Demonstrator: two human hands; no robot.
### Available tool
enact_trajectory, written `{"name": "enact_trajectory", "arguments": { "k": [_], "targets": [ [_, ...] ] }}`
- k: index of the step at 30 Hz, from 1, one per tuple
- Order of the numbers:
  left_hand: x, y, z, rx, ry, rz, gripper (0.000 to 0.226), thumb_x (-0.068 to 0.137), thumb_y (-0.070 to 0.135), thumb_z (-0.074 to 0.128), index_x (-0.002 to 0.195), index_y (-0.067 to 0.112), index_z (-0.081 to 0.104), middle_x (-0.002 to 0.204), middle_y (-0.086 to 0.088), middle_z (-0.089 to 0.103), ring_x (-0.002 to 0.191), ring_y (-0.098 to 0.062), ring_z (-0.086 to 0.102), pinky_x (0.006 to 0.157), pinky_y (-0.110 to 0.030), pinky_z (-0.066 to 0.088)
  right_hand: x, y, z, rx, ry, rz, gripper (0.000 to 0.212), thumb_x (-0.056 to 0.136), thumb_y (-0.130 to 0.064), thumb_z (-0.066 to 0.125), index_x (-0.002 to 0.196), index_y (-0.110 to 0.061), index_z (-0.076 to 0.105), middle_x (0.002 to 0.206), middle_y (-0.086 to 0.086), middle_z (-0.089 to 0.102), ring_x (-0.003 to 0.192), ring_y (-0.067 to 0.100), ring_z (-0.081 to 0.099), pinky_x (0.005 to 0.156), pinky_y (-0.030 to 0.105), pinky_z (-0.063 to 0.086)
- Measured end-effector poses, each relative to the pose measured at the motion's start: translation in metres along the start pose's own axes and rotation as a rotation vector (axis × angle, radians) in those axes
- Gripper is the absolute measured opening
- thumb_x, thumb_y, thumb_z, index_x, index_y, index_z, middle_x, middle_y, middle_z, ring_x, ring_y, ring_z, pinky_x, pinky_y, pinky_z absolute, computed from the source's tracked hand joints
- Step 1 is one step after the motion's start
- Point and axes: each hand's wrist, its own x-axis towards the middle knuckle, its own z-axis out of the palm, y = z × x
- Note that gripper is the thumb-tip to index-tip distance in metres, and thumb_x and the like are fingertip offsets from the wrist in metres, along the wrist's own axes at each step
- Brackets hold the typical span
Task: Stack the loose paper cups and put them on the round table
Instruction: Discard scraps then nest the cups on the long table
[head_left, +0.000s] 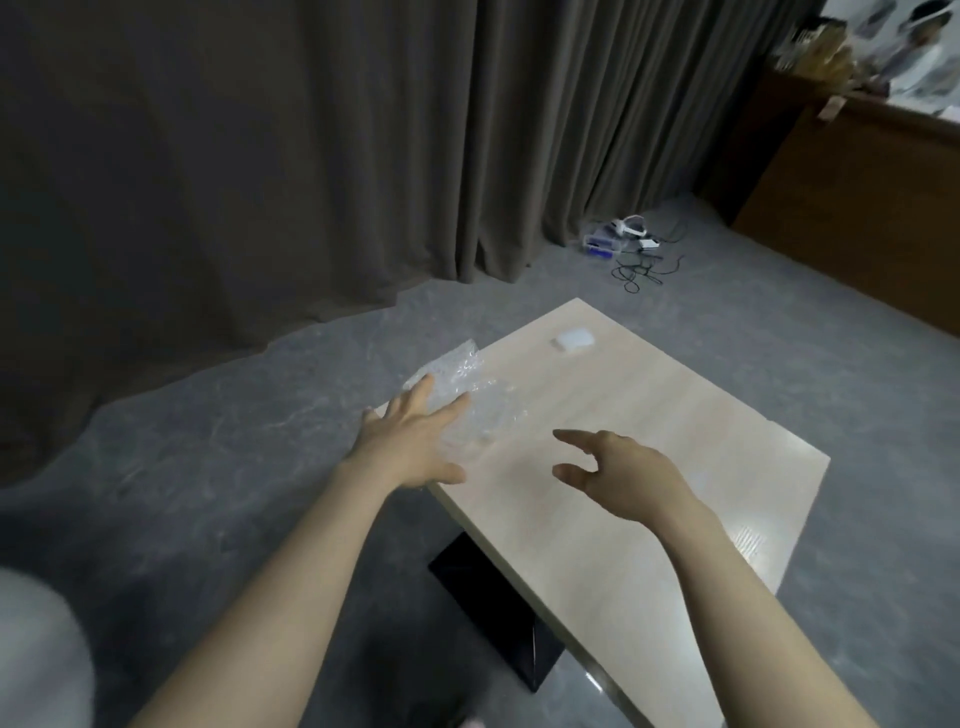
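you had a pale wood-grain table (597, 519) before you, smooth, with a faint sheen at its near right corner. on its far left edge lay crinkled clear plastic wrap (457, 379), glossy. its base (498, 608) was black and shiny. the floor (208, 467) looked like grey mottled stone, the far curtain (260, 156) matt brown cloth.

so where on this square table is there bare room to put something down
Bare wood spans the table from the right hand to the right and near edges, and between the white block and that hand. The left edge is crowded: clear plastic wrap lies under the left hand.
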Motion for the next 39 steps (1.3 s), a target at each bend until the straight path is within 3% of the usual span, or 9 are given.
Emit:
{"name": "enact_trajectory", "arguments": {
  "k": [5, 9, 12, 22, 27, 30, 36, 39],
  "targets": [
    [0.088, -0.008, 0.033, -0.088, -0.125, 0.006, 0.110, 0.066, 0.069, 0.069, 0.143, 0.058, -0.009, 0.146, 0.009, -0.046, 0.139, -0.017, -0.035, 0.109, -0.064, -0.009, 0.073, 0.023, 0.005, -0.033, 0.060, -0.074, 0.062, 0.098, -0.043, 0.045, 0.148, -0.047, 0.009, 0.155, 0.001, 0.022, 0.139, 0.019, 0.030, 0.105, 0.038, 0.036],
    [0.140, -0.024, 0.058, -0.044, -0.189, -0.017, 0.115, 0.064, 0.069, 0.070, 0.142, 0.058, -0.014, 0.130, 0.011, -0.060, 0.132, -0.016, -0.046, 0.106, -0.069, -0.008, 0.127, 0.036, 0.017, -0.086, 0.081, -0.094, 0.072, 0.097, -0.039, 0.047, 0.148, -0.047, -0.003, 0.160, 0.004, 0.001, 0.143, 0.023, 0.016, 0.103, 0.040, 0.039],
    [0.176, -0.032, 0.069, 0.044, -0.178, 0.043, 0.114, 0.064, 0.074, 0.065, 0.142, 0.057, -0.016, 0.130, 0.010, -0.062, 0.124, -0.014, -0.052, 0.105, -0.070, -0.011, 0.169, 0.045, 0.021, -0.134, 0.037, -0.060, 0.076, 0.097, -0.040, 0.048, 0.148, -0.045, -0.009, 0.160, 0.005, -0.010, 0.145, 0.025, 0.009, 0.105, 0.041, 0.037],
    [0.314, -0.049, 0.059, 0.213, -0.226, 0.252, 0.110, 0.062, 0.080, 0.059, 0.144, 0.056, -0.010, 0.135, 0.008, -0.056, 0.138, -0.021, -0.038, 0.105, -0.074, -0.006, 0.304, 0.065, 0.014, -0.118, -0.090, 0.147, 0.077, 0.097, -0.039, 0.049, 0.148, -0.046, -0.008, 0.158, 0.003, -0.023, 0.147, 0.030, -0.008, 0.114, 0.052, 0.023],
    [0.364, -0.037, 0.051, 0.295, -0.341, 0.397, 0.095, 0.074, 0.073, 0.057, 0.146, 0.055, -0.001, 0.154, 0.001, -0.035, 0.142, -0.028, -0.031, 0.104, -0.075, -0.006, 0.362, 0.083, 0.011, -0.060, -0.133, 0.264, 0.073, 0.097, -0.041, 0.048, 0.147, -0.049, -0.005, 0.158, 0.004, -0.022, 0.147, 0.033, -0.010, 0.113, 0.057, 0.023],
    [0.375, -0.040, 0.057, 0.319, -0.407, 0.483, 0.087, 0.082, 0.060, 0.057, 0.146, 0.055, -0.001, 0.154, -0.002, -0.034, 0.141, -0.031, -0.032, 0.104, -0.076, -0.003, 0.392, 0.092, 0.015, 0.015, -0.165, 0.349, 0.070, 0.098, -0.041, 0.046, 0.147, -0.051, -0.003, 0.159, 0.003, -0.022, 0.147, 0.036, -0.007, 0.110, 0.053, 0.031],
    [0.388, -0.044, 0.054, 0.313, -0.491, 0.545, 0.078, 0.090, 0.042, 0.055, 0.147, 0.053, 0.003, 0.152, -0.001, -0.038, 0.140, -0.035, -0.032, 0.107, -0.074, 0.007, 0.429, 0.101, 0.031, 0.014, -0.189, 0.431, 0.066, 0.096, -0.052, 0.041, 0.148, -0.049, -0.001, 0.158, 0.003, -0.025, 0.138, 0.038, 0.025, 0.101, 0.044, 0.043],
    [0.390, -0.042, 0.049, 0.309, -0.501, 0.553, 0.075, 0.092, 0.030, 0.051, 0.147, 0.052, 0.006, 0.154, -0.001, -0.035, 0.142, -0.038, -0.027, 0.109, -0.066, 0.023, 0.436, 0.104, 0.038, -0.006, -0.197, 0.434, 0.060, 0.096, -0.055, 0.037, 0.148, -0.048, 0.007, 0.159, -0.001, -0.021, 0.138, 0.034, 0.025, 0.098, 0.046, 0.045]
  ]
}}
